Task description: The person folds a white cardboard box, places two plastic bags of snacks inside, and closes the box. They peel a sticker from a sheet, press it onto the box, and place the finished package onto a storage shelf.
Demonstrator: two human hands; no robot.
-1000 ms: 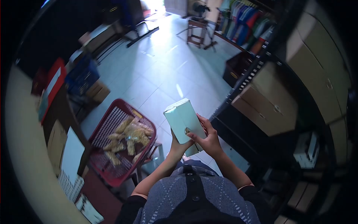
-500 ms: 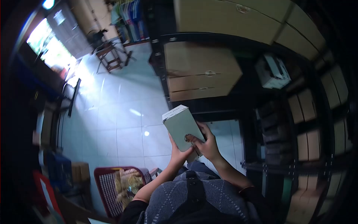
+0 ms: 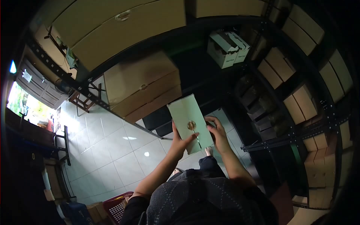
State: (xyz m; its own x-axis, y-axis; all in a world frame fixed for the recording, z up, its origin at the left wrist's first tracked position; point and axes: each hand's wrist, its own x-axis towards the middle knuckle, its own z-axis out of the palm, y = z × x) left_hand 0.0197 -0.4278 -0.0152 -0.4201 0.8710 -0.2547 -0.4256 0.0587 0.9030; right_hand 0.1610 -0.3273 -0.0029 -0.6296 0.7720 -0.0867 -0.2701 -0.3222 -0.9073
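Note:
A pale green box [image 3: 183, 110] with a round gold-brown seal is held in front of my body, tilted slightly. Around its left and lower side my left hand [image 3: 182, 142] is closed, the thumb lying on the front face below the seal. At the right edge my right hand [image 3: 218, 133] grips the box, fingers bent along its side. A stacked pair of large brown cartons [image 3: 144, 84] lies on the shelf beyond the box. Farther right on that shelf stand two whitish-green boxes [image 3: 228, 48] with dark torn-looking tops.
Black metal shelving [image 3: 240, 148] curves round the right side, carrying brown boxes [image 3: 300, 105]. More large cartons [image 3: 120, 33] sit above. At lower left is a red plastic basket [image 3: 115, 208]; a wooden stool [image 3: 84, 101] stands near the bright doorway.
The view has turned right and nearer the shelves. The box now shows its front face more squarely. My right thumb has moved from the seal to the box's right edge.

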